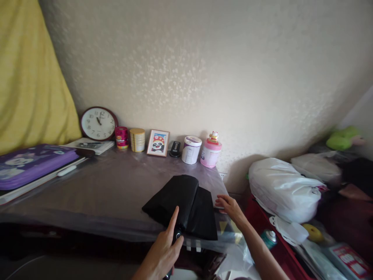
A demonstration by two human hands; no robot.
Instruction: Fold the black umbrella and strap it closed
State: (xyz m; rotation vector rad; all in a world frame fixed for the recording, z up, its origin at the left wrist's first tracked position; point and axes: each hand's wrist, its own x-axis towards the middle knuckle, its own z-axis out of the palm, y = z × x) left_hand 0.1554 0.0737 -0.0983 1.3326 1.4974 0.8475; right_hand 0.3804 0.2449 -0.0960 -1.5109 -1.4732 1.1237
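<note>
A black folding umbrella [182,200] lies on the table with its fabric loosely folded and spread in panels. My left hand [164,249] is wrapped round its handle at the table's front edge, forefinger stretched along the fabric and thumb beside a round button. The lower end of the handle pokes out below my palm. My right hand [229,208] is just to the right of the fabric, over the table's right edge, with its fingers apart and nothing in them.
Along the wall stand a clock [99,123], a framed panda picture [157,143], a white tub [191,150] and a pink tub [210,153] topped by a cat figurine. A purple case [37,163] lies at left. White bags [284,190] and a spray can [268,238] are at right.
</note>
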